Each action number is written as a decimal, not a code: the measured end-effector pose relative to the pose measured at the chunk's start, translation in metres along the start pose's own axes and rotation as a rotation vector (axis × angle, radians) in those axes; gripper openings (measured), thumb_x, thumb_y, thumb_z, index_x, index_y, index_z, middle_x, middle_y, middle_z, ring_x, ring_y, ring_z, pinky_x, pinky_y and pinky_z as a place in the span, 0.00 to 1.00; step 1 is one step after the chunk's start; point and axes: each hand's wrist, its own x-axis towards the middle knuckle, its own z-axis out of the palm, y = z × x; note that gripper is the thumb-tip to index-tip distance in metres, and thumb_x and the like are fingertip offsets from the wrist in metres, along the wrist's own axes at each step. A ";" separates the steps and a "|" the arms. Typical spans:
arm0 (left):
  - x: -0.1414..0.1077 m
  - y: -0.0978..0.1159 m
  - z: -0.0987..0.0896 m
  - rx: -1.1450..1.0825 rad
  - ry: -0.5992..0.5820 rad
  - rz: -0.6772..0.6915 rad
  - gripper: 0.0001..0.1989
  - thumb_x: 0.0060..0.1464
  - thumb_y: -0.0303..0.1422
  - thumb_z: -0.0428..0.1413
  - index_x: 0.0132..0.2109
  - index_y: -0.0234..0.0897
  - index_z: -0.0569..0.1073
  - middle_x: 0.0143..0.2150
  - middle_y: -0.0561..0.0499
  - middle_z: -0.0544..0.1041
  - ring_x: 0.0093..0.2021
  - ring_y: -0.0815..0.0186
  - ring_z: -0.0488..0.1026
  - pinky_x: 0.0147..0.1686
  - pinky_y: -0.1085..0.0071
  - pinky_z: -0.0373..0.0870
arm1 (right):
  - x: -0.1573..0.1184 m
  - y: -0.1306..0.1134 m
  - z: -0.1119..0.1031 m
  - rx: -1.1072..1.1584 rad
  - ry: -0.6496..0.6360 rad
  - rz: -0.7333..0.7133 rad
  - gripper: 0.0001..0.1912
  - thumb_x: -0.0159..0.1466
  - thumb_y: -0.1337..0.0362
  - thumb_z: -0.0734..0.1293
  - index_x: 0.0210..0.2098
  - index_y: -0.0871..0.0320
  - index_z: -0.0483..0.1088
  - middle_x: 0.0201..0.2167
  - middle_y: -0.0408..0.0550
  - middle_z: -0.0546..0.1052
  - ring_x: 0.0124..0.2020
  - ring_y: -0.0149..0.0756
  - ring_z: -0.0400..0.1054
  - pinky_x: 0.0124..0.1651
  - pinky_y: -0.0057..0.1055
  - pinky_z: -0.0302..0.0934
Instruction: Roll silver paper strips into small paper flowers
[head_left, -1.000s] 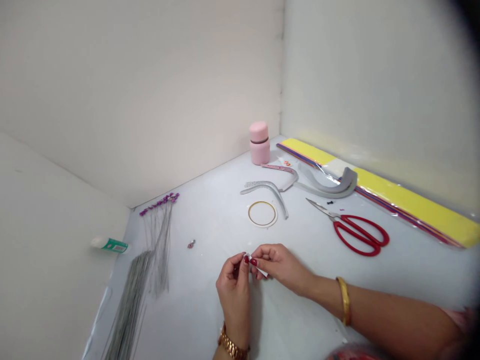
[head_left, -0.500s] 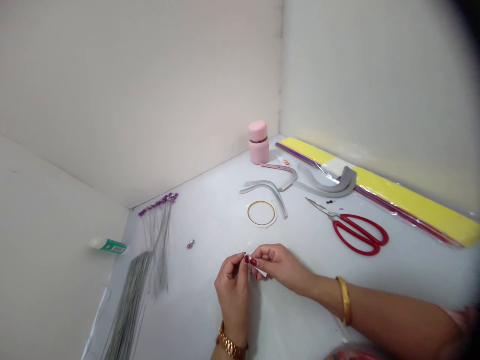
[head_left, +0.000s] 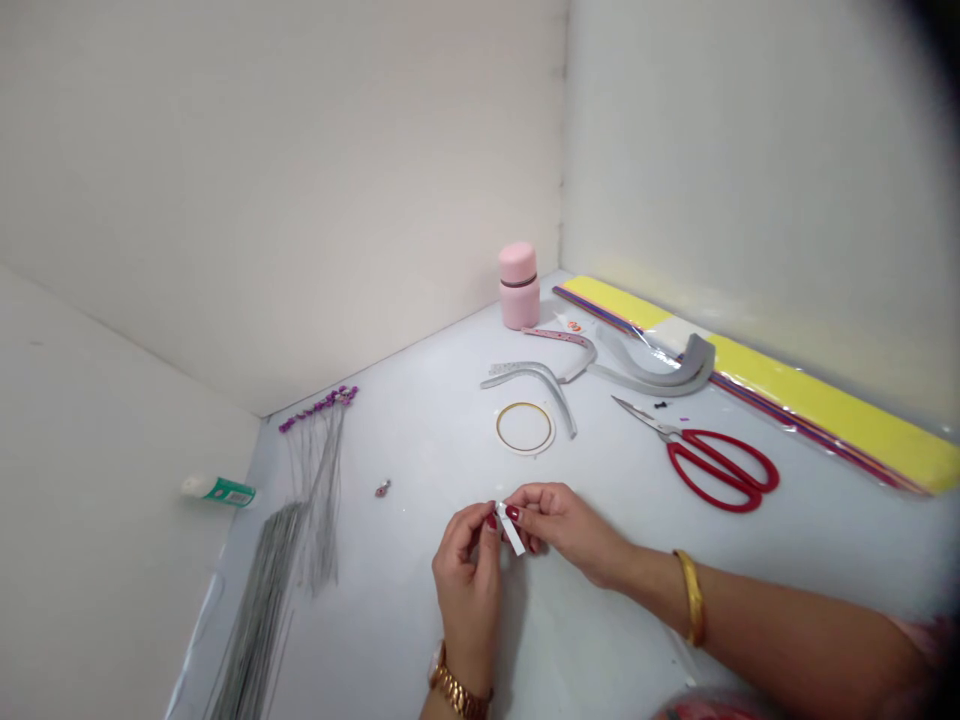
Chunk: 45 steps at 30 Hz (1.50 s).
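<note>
My left hand (head_left: 469, 580) and my right hand (head_left: 559, 530) meet above the white work surface (head_left: 600, 640), their fingertips pinching a narrow white strip (head_left: 511, 530), probably paper. Its lower end hangs free, slanting down to the right, and its upper end is hidden by my fingers. A gold wristwatch (head_left: 459, 692) circles my left wrist, and a gold bangle (head_left: 691, 612) sits on my right forearm. The nearest object to my hands is a small metallic trinket (head_left: 382, 488) to the left.
Beyond my hands lie a gold-rimmed tape roll (head_left: 524, 427), silver and pink curved strips (head_left: 652, 370), and red-handled scissors (head_left: 720, 470). A pink bottle (head_left: 519, 285) and a yellow sheet pack (head_left: 825, 410) stand by the walls. Purple-tipped wires (head_left: 319, 408), a wire bundle (head_left: 262, 600) and a glue tube (head_left: 219, 491) lie left.
My hands have risen slightly and parted a little at the fingertips. More of the white strip now shows, hanging lower from my fingers.
</note>
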 end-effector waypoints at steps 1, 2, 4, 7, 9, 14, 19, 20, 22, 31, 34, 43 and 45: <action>0.001 -0.001 0.000 -0.019 0.008 -0.026 0.09 0.53 0.30 0.51 0.41 0.36 0.74 0.39 0.44 0.75 0.39 0.61 0.72 0.40 0.66 0.68 | 0.000 0.000 0.000 -0.003 -0.004 0.006 0.15 0.53 0.54 0.67 0.28 0.63 0.69 0.16 0.40 0.69 0.17 0.24 0.57 0.22 0.23 0.50; 0.001 -0.002 0.000 -0.039 0.009 -0.049 0.09 0.53 0.31 0.52 0.41 0.36 0.74 0.38 0.44 0.75 0.38 0.62 0.72 0.38 0.67 0.68 | 0.000 -0.001 0.000 -0.006 -0.008 0.011 0.15 0.52 0.54 0.67 0.28 0.63 0.69 0.16 0.40 0.69 0.16 0.24 0.57 0.22 0.23 0.50; 0.003 -0.003 0.001 -0.078 -0.005 -0.077 0.08 0.51 0.32 0.54 0.38 0.35 0.74 0.36 0.46 0.75 0.36 0.63 0.73 0.35 0.69 0.69 | 0.000 -0.001 0.000 -0.013 -0.010 0.019 0.15 0.52 0.54 0.67 0.27 0.62 0.69 0.15 0.39 0.68 0.16 0.24 0.56 0.21 0.23 0.49; 0.003 -0.001 0.003 -0.134 -0.029 -0.107 0.05 0.49 0.32 0.56 0.32 0.35 0.75 0.29 0.49 0.74 0.30 0.65 0.72 0.31 0.71 0.69 | 0.001 -0.001 0.000 -0.023 -0.006 0.023 0.15 0.52 0.54 0.67 0.27 0.62 0.69 0.15 0.39 0.69 0.16 0.24 0.57 0.21 0.22 0.49; 0.002 0.002 0.004 -0.168 -0.025 -0.140 0.05 0.50 0.32 0.55 0.31 0.35 0.74 0.26 0.51 0.74 0.26 0.66 0.72 0.29 0.71 0.69 | 0.002 -0.001 0.000 -0.030 -0.003 0.028 0.15 0.52 0.54 0.67 0.27 0.62 0.68 0.16 0.40 0.70 0.16 0.24 0.58 0.21 0.23 0.49; 0.000 0.006 0.006 -0.174 0.057 -0.206 0.05 0.50 0.31 0.54 0.33 0.34 0.73 0.26 0.50 0.76 0.26 0.67 0.73 0.28 0.72 0.69 | 0.000 0.000 0.001 -0.053 -0.008 0.056 0.13 0.52 0.56 0.68 0.25 0.62 0.68 0.19 0.42 0.73 0.18 0.26 0.64 0.21 0.23 0.51; -0.003 0.005 0.007 -0.101 0.080 -0.154 0.05 0.50 0.31 0.54 0.33 0.34 0.73 0.26 0.50 0.75 0.25 0.67 0.72 0.27 0.71 0.69 | -0.002 -0.002 0.002 -0.026 -0.022 0.071 0.13 0.52 0.57 0.68 0.25 0.62 0.68 0.19 0.43 0.74 0.18 0.26 0.64 0.21 0.22 0.50; -0.003 0.005 0.007 -0.079 0.085 -0.131 0.05 0.50 0.31 0.54 0.33 0.35 0.73 0.27 0.50 0.75 0.25 0.66 0.72 0.27 0.71 0.69 | -0.002 -0.003 0.002 -0.016 -0.024 0.074 0.13 0.51 0.56 0.68 0.25 0.62 0.68 0.19 0.43 0.74 0.18 0.26 0.64 0.21 0.22 0.50; -0.004 0.004 0.005 -0.032 0.095 -0.075 0.05 0.49 0.31 0.54 0.33 0.36 0.74 0.28 0.49 0.75 0.27 0.65 0.72 0.30 0.70 0.69 | -0.002 -0.003 0.002 0.005 -0.026 0.080 0.14 0.51 0.56 0.68 0.25 0.62 0.68 0.20 0.43 0.74 0.18 0.25 0.64 0.21 0.22 0.50; -0.001 0.002 -0.001 0.040 0.039 0.073 0.06 0.48 0.28 0.55 0.33 0.41 0.77 0.34 0.46 0.76 0.38 0.59 0.71 0.42 0.63 0.65 | -0.001 -0.002 0.001 0.067 -0.006 0.071 0.17 0.48 0.54 0.70 0.27 0.62 0.68 0.20 0.43 0.74 0.18 0.26 0.64 0.21 0.23 0.50; -0.001 0.002 -0.001 0.005 0.014 0.046 0.06 0.47 0.29 0.56 0.33 0.40 0.78 0.37 0.46 0.77 0.41 0.59 0.71 0.44 0.64 0.65 | 0.000 -0.001 0.001 0.067 0.016 0.057 0.16 0.50 0.54 0.69 0.27 0.62 0.68 0.19 0.42 0.73 0.18 0.25 0.63 0.21 0.23 0.50; -0.002 0.001 0.006 -0.215 -0.024 -0.179 0.08 0.52 0.32 0.53 0.36 0.33 0.74 0.31 0.46 0.76 0.31 0.65 0.72 0.33 0.70 0.69 | -0.001 -0.002 0.002 0.026 0.004 0.035 0.15 0.51 0.56 0.69 0.27 0.63 0.69 0.20 0.43 0.73 0.18 0.25 0.64 0.20 0.22 0.49; -0.002 0.002 0.006 -0.237 -0.021 -0.198 0.07 0.52 0.32 0.54 0.34 0.33 0.74 0.30 0.48 0.75 0.31 0.65 0.71 0.34 0.71 0.68 | 0.000 -0.001 0.002 0.009 0.019 0.039 0.14 0.51 0.56 0.69 0.25 0.63 0.69 0.19 0.42 0.73 0.17 0.25 0.63 0.20 0.22 0.48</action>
